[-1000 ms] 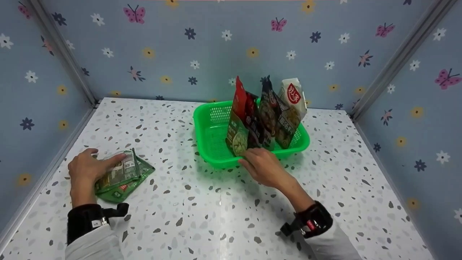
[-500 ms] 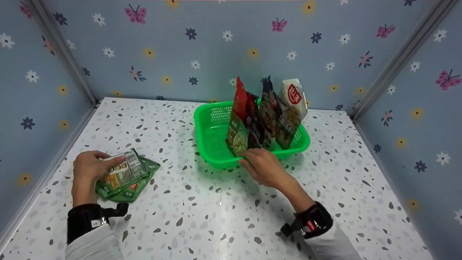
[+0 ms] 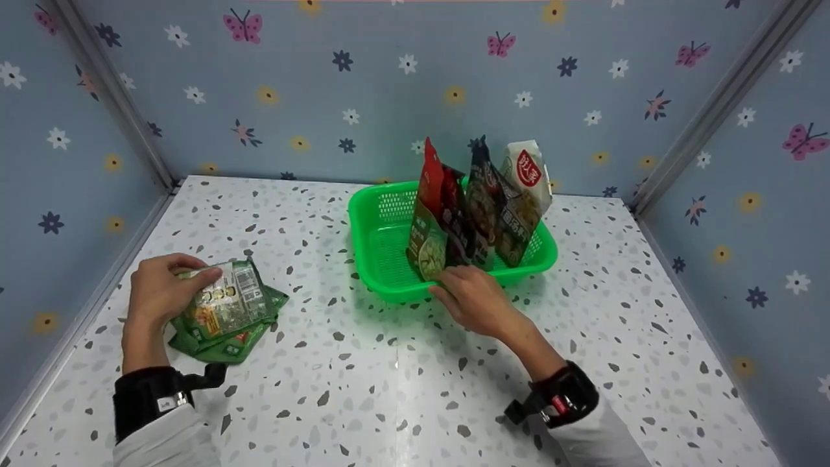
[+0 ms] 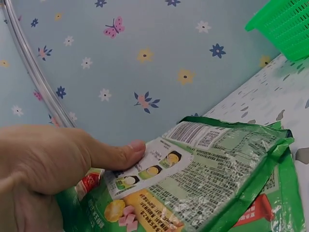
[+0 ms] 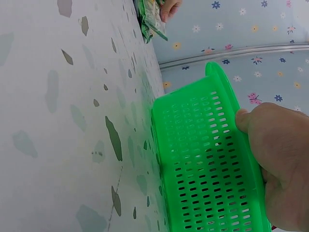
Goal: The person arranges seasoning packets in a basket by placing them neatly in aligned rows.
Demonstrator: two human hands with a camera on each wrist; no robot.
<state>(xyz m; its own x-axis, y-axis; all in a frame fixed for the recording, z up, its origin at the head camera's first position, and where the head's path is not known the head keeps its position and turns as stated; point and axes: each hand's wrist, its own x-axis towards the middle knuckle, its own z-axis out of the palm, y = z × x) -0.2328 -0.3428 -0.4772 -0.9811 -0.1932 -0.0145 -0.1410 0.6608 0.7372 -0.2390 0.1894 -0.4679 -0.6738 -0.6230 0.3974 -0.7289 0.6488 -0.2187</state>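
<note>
My left hand pinches a green food packet at its left edge, thumb on the printed back. Small food pictures and a barcode show on this packet in the left wrist view. Beneath it, another green packet lies on the table, mostly covered. My right hand grips the front rim of a green plastic basket, its thumb outside and its other fingers over the rim. Beside those fingers stands a packet with a red top and green lower part; the right wrist view shows the basket's slotted wall.
Also upright in the basket are a dark packet and a white-topped packet, leaning to the right. Room shows in the basket's left part. Patterned wall panels enclose the speckled table at the back and sides.
My left hand first shifted slightly right with the green packets, then rose a little, tilting the top packet's printed back up to view. The right hand and the basket have stayed in place.
</note>
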